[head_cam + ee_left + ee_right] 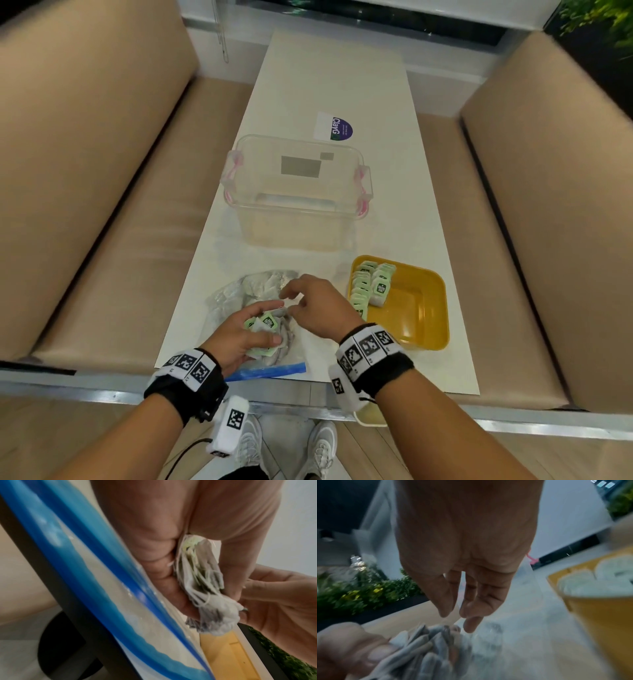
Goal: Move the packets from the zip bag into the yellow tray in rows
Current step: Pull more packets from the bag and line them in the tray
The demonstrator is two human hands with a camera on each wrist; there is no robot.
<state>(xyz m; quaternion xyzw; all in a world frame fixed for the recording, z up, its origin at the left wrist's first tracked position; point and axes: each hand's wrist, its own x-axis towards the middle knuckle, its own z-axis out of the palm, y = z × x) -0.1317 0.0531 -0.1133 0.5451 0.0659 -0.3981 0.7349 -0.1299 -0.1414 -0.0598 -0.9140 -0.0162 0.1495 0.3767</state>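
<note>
A clear zip bag [239,298] with a blue zip strip [270,371] lies on the white table near its front edge. My left hand [250,329] grips a bunch of green-and-white packets [265,322] over the bag; the bunch [202,582] shows as stacked edges between thumb and fingers. My right hand [308,301] hovers just right of the bunch with relaxed fingers [471,608] and holds nothing. The yellow tray [421,308] stands to the right, with two rows of packets [370,287] along its left side.
A clear plastic box [294,192] with pink clips stands behind the bag. A white and purple card [334,126] lies farther back. Beige sofa seats flank the table on both sides. The tray's right half [424,301] holds no packets.
</note>
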